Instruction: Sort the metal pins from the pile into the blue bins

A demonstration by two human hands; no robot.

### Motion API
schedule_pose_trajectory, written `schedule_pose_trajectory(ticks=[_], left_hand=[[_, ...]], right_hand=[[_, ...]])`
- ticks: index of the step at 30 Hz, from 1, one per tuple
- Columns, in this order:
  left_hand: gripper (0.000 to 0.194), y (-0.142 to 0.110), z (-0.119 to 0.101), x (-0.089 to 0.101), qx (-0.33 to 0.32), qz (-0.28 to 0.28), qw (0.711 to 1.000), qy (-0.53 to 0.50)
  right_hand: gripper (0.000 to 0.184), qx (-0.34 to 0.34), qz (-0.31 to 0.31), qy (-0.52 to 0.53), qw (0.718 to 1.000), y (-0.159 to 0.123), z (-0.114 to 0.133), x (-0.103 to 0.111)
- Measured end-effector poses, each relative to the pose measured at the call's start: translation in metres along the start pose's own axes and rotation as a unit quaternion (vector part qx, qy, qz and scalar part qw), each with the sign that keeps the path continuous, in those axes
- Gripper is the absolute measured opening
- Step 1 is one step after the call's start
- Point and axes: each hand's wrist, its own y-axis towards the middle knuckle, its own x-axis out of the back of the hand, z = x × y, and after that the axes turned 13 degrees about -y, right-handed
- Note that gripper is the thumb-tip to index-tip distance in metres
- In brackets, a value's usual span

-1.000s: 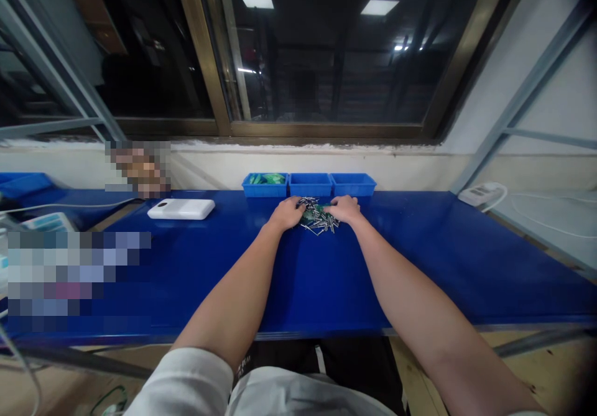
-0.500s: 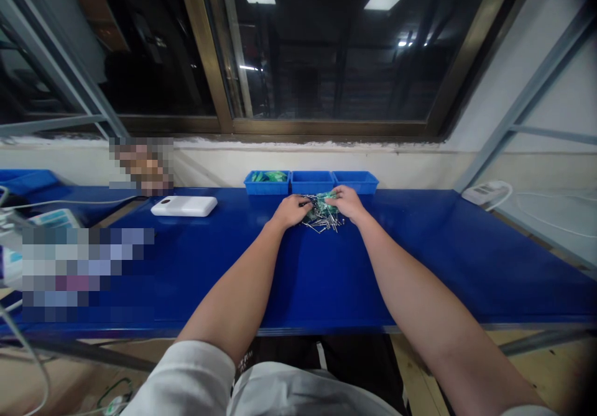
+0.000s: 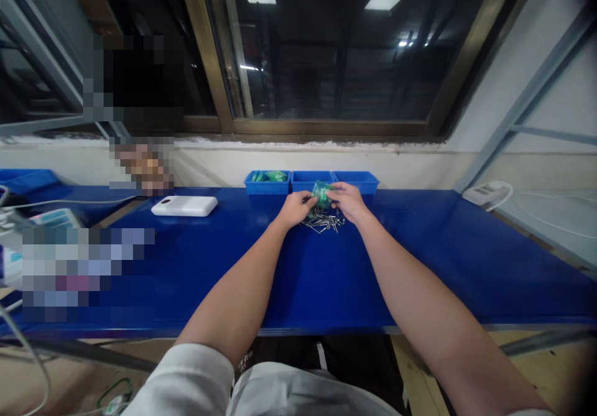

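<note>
A small green plastic packet (image 3: 321,193) is held up between my two hands, above a loose pile of metal screws (image 3: 325,222) on the blue table. My left hand (image 3: 297,209) pinches its left edge between thumb and fingers. The right side of the packet is gripped by my right hand (image 3: 347,199), thumb in front. More green plastic shows low beside my left fingers, partly hidden. Just behind stand three joined blue bins; the left bin (image 3: 267,187) holds several green packets (image 3: 270,176).
The middle bin (image 3: 311,176) and right bin (image 3: 357,183) stand at the back edge of the blue table (image 3: 326,279). A white power bank (image 3: 185,206) lies to the left. A white device with a cable (image 3: 486,192) sits at the right edge. Blurred items cover the far left.
The green packet has been lifted off the screws and now stands upright between my hands. My left fingers have closed on its edge.
</note>
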Motion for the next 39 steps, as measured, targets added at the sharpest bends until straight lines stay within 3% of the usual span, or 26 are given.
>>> schedule_pose_trajectory(ticks=[4, 8, 15, 22, 28, 33, 39], left_hand=[[0.023, 0.002, 0.006, 0.0, 0.01, -0.017, 0.999, -0.044], [0.024, 0.005, 0.013, -0.002, -0.01, -0.069, 0.993, -0.097], [0.012, 0.006, 0.007, -0.001, -0.058, -0.131, 0.986, -0.085], [0.01, 0.005, 0.007, -0.002, -0.036, -0.124, 0.987, -0.093], [0.031, 0.004, 0.011, -0.004, -0.017, -0.108, 0.983, -0.15], [0.014, 0.003, 0.007, -0.005, -0.028, -0.072, 0.989, -0.124], [0.017, 0.008, 0.011, -0.001, -0.016, -0.155, 0.984, -0.084]], right_hand=[[0.038, 0.012, 0.02, 0.005, 1.0, 0.002, -0.005, 0.0], [0.026, 0.042, 0.012, -0.021, 0.999, 0.003, -0.004, 0.0], [0.01, 0.077, 0.015, -0.054, 0.995, -0.001, -0.001, 0.001], [0.015, 0.074, 0.023, -0.037, 0.996, 0.0, -0.005, 0.001], [0.039, 0.032, 0.003, -0.061, 0.998, -0.001, -0.002, 0.0], [0.039, 0.031, -0.006, -0.064, 0.997, -0.003, 0.0, -0.002], [0.034, 0.026, -0.026, -0.085, 0.996, -0.005, 0.005, -0.002]])
